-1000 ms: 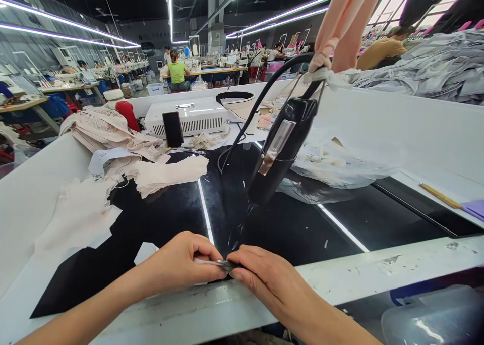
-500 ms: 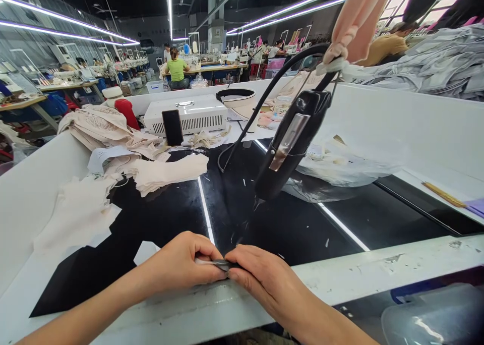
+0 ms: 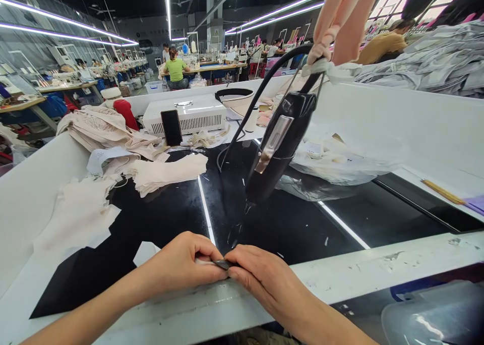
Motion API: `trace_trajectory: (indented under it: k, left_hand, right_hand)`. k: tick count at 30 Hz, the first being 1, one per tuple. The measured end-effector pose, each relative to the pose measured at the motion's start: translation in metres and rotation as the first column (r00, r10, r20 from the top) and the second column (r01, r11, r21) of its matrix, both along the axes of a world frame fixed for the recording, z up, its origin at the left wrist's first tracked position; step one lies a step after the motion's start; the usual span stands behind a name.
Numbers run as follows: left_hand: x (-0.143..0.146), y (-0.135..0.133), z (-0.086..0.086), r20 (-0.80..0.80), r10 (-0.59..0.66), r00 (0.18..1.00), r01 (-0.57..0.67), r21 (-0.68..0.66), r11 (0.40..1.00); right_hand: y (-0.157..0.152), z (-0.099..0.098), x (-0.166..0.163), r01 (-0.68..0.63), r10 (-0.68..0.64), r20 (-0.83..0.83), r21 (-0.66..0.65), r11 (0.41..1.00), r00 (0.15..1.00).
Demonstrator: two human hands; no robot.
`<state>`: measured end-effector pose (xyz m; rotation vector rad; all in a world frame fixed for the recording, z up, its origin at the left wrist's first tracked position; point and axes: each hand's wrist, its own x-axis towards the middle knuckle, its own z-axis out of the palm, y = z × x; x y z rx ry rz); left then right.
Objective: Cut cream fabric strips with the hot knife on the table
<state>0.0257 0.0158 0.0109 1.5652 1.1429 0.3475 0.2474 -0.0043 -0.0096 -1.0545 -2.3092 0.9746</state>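
At the front edge of the black glossy tabletop (image 3: pixel 181 214), my left hand (image 3: pixel 187 262) and my right hand (image 3: pixel 260 274) meet with fingertips almost touching. Both pinch a small, thin dark-and-white piece (image 3: pixel 222 264), mostly covered by the fingers; I cannot make out its exact kind. Beyond my hands hangs a black corded tool (image 3: pixel 282 143) with a metal lever on its side, tilted, its narrow tip pointing down near the tabletop. Pink cloth (image 3: pixel 328 22) is knotted at its top. A white scrap (image 3: pixel 145 252) lies beside my left forearm.
Pale fabric pieces (image 3: pixel 166 173) are piled at the left. A white vented box (image 3: pixel 189 115), a phone (image 3: pixel 172 128) and a visor (image 3: pixel 236 98) stand at the back. A clear plastic bag (image 3: pixel 336 158) lies right of the tool, and a yellow-handled item (image 3: pixel 442 191) farther right. White walls border the table.
The hanging tool and its pink cloth have swung to the left, the tip now a little lower. My hands have stayed in nearly the same place and grip.
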Motion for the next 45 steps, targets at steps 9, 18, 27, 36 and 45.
trace_trajectory:
  k: [9,18,27,36,45]
  left_hand:
    - [0.000,-0.001,-0.005,-0.007,-0.007,1.000,0.007,0.009,1.000]
    - [-0.002,0.001,-0.004,-0.007,0.031,1.000,-0.031,-0.017,0.999]
    - [0.002,0.004,0.002,0.054,0.025,0.998,-0.027,0.052,0.998]
    - [-0.019,0.010,0.005,0.050,0.017,0.999,-0.028,0.220,0.975]
    - [-0.034,0.003,0.026,0.285,0.083,0.955,-0.141,0.190,0.972]
  right_hand:
    - [-0.003,0.002,-0.003,0.044,-0.044,-0.036,-0.009,0.999,0.998]
    - [0.005,-0.019,0.049,0.274,-0.325,0.067,0.397,0.876,0.943]
    - [0.049,-0.033,0.087,0.159,-0.554,0.263,0.784,0.600,0.789]
    - [-0.003,0.012,0.026,0.341,-0.385,0.179,0.236,0.910,0.905]
    - [0.013,0.007,-0.056,0.029,-0.123,-0.190,-0.432,0.901,0.974]
